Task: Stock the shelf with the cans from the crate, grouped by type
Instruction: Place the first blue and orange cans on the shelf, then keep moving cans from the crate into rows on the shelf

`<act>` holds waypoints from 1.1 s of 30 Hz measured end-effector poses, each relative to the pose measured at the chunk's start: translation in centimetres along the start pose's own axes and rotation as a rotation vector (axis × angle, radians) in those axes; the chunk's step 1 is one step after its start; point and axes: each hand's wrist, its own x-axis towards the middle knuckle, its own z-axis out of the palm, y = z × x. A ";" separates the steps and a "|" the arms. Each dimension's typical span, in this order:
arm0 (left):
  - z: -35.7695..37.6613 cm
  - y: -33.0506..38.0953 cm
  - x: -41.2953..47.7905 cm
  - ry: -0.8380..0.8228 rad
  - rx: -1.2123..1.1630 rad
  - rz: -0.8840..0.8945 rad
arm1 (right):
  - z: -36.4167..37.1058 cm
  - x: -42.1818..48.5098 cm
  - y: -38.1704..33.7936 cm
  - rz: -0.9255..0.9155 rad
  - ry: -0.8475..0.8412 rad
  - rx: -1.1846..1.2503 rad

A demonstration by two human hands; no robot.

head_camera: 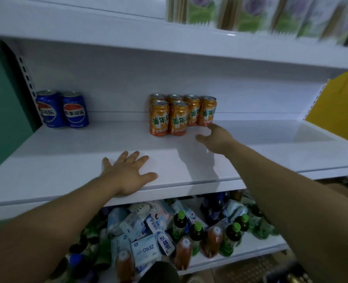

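Two blue cola cans [64, 109] stand side by side at the back left of the white middle shelf [87, 144]. Several orange soda cans [181, 114] are grouped in two rows near the shelf's middle. My left hand [128, 174] lies flat on the shelf's front edge, fingers spread, holding nothing. My right hand [216, 136] is stretched out just in front of the rightmost orange can, fingers apart and empty. No crate is in view.
The lower shelf [250, 244] holds green-capped bottles [195, 231], dark bottles and blue-white packets [144, 248] in a loose pile. Blurred green and purple packages [250, 13] stand on the top shelf. A yellow panel [336, 107] flanks the right side.
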 end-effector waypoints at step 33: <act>31.9 47.9 -7.3 -0.737 0.165 0.845 | -1.8 -44.5 47.1 1.191 0.008 0.152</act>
